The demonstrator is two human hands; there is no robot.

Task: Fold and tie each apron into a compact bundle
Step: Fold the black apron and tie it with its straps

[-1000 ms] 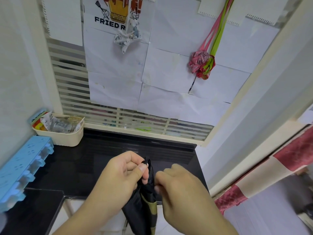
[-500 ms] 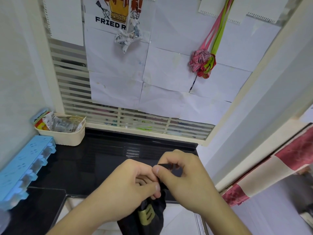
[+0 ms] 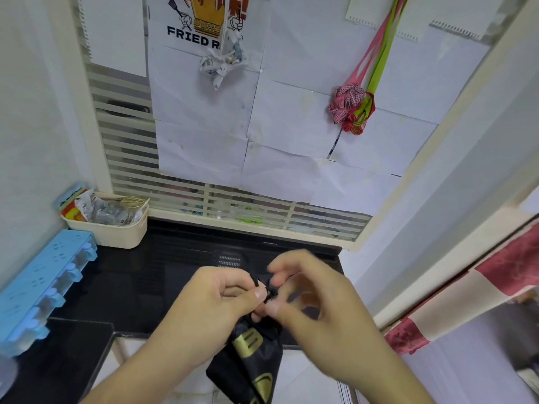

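A black apron with gold print (image 3: pixel 250 357) hangs folded into a narrow bundle below my hands, over the black counter's front edge. My left hand (image 3: pixel 215 301) pinches the top of the bundle and its black strap (image 3: pixel 264 287) between thumb and fingers. My right hand (image 3: pixel 315 298) is beside it, fingers curled and blurred, pinching the same strap at the knot. Two tied apron bundles hang on the papered wall: a white printed one (image 3: pixel 221 61) and a pink and green one (image 3: pixel 351 109).
A cream basket (image 3: pixel 113 231) of packets stands at the counter's back left. A blue plastic rack (image 3: pixel 40 284) runs along the left wall. A red and cream curtain (image 3: pixel 466 295) hangs at the right. The black counter (image 3: pixel 140 281) lies under my hands.
My right hand has drawn the strap across and down at the top of the bundle. The bundle now hangs a little lower, with more gold print showing.
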